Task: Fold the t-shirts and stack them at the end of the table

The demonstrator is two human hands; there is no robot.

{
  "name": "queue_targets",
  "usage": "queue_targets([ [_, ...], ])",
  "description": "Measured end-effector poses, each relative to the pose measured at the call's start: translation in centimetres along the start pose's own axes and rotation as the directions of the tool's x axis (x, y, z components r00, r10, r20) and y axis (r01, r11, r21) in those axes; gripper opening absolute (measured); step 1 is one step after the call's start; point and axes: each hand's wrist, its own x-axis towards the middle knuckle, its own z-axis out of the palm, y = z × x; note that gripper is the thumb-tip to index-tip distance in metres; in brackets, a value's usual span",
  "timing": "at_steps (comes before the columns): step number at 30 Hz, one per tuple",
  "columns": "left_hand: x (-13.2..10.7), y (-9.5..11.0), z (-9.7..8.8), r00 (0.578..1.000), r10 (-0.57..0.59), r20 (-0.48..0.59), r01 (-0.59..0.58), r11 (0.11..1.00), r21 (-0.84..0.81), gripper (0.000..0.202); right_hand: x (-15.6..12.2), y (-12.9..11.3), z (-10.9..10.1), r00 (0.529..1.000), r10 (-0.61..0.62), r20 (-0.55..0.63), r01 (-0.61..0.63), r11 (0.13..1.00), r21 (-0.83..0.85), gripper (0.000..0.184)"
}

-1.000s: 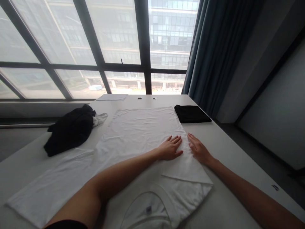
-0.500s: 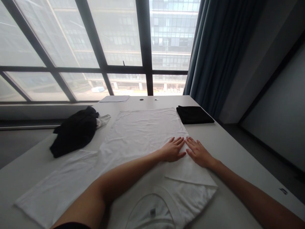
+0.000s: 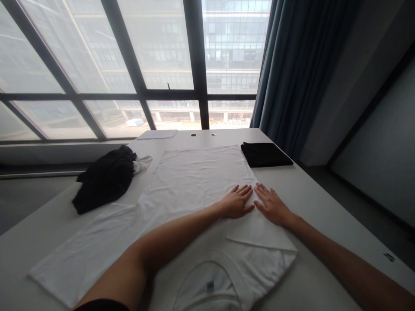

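Note:
A white T-shirt (image 3: 181, 185) lies spread flat on the white table (image 3: 324, 207), collar toward me, its right sleeve folded in over the body. My left hand (image 3: 237, 201) lies flat on the shirt near its right edge, fingers stretched out. Beside it, almost touching, my right hand (image 3: 272, 205) rests flat on the folded right side with fingers spread. Neither hand holds anything.
A crumpled black garment (image 3: 105, 179) with a bit of white cloth lies at the left. A folded black garment (image 3: 265, 154) sits at the far right corner. A sheet of paper (image 3: 157, 134) lies by the window. The table's right edge drops off beside a blue curtain (image 3: 292, 73).
My right hand has slid left over the shirt's right edge, closing up beside my left hand. The view has shifted slightly.

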Motion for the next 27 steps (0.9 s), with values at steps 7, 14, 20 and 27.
queue_targets([
  [7,0.0,0.0,0.1,1.0,0.002,-0.012,-0.002,1.0,-0.001,0.073,-0.1,0.2,0.1,0.999,-0.024,-0.023,0.024,0.999,0.023,0.065],
  [14,0.0,-0.4,0.1,1.0,0.006,0.023,-0.006,1.0,0.011,0.073,-0.6,0.1,-1.5,0.921,-0.041,-0.387,0.089,0.99,0.107,0.065],
  [20,0.1,-0.4,0.2,1.0,0.005,0.02,-0.006,1.0,0.01,0.074,-0.2,0.3,-0.6,0.982,-0.069,-0.173,0.079,0.995,0.055,0.067],
  [27,0.1,-0.2,0.3,1.0,0.004,-0.007,-0.004,1.0,-0.001,0.073,0.0,0.7,0.2,0.995,-0.1,0.03,0.1,0.995,-0.002,0.07],
])
